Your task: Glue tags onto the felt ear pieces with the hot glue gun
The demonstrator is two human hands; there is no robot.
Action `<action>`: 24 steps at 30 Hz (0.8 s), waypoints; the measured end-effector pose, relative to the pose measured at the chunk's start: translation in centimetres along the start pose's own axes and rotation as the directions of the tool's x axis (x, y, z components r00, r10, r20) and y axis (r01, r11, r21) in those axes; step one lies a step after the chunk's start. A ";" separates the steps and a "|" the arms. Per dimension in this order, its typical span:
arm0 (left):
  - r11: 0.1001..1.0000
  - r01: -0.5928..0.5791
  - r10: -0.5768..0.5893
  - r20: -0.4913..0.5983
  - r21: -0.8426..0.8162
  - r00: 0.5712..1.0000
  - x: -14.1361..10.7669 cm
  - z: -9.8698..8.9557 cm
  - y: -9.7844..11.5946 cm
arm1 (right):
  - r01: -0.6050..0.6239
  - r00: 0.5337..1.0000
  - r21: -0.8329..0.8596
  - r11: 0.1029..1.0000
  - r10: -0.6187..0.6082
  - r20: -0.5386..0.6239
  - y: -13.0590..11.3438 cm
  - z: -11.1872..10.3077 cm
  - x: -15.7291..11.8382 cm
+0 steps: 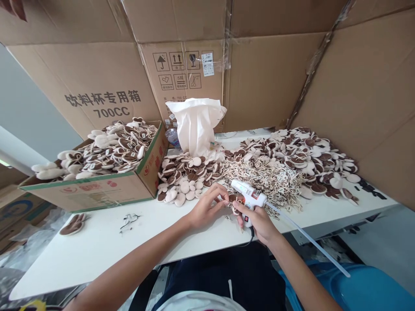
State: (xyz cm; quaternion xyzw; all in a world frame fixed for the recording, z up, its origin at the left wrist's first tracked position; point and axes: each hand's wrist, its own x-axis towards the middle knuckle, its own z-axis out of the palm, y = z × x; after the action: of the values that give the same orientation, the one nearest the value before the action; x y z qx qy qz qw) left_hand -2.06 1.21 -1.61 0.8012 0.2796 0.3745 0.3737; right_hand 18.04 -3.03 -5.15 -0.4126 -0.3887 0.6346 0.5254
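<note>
The right hand [259, 218] is wrapped around a white glue gun [256, 201], fingers curled about the handle; the gun is up over the desk [106, 233], right of the middle and close to the front edge, and its clear glue stick [308, 237] slants out past that edge, above a blue plastic seat [366, 287]. The left hand [210, 205] comes in from the other side with its fingers bent, thumb and forefinger nearly together at a small brown piece [232, 198] just beside the gun — whether they truly grip it, I cannot tell.

Behind the hands lies a tangled heap of pale cord loops [269, 177]; brown-and-white plush pieces are piled to its left [189, 177] and more run back toward the right rear corner [311, 155]. A white bag [196, 125] stands near the back edge; an open carton [97, 190] with green borders, heaped with similar plush pieces, takes up the left rear; one plush piece [74, 223] lies alone near the left edge, with some thin dark scraps [129, 221] to its right; black bits [369, 188] sit by the right edge — and tall cardboard [266, 82] walls off the back.
</note>
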 end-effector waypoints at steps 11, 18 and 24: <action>0.999 0.025 -0.025 0.003 -0.031 1.000 0.2 -0.1 0.1 | -0.017 1.000 -0.001 1.000 0.017 -0.024 -0.2 0.4 -0.1; 1.000 -0.019 0.019 -0.026 0.023 0.999 0.0 0.0 0.0 | -0.013 0.999 -0.015 1.000 0.012 -0.046 -0.2 0.4 -0.1; 0.995 -0.086 0.087 -0.015 0.051 0.996 0.0 -0.1 -0.4 | -0.017 0.999 -0.018 1.000 0.017 -0.030 -0.4 0.5 -0.2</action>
State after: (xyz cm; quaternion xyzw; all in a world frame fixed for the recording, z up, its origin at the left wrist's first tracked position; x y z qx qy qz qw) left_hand -2.18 1.47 -1.85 0.8184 0.2572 0.3900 0.3346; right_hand 17.70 -3.21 -4.54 -0.4299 -0.3830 0.6293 0.5220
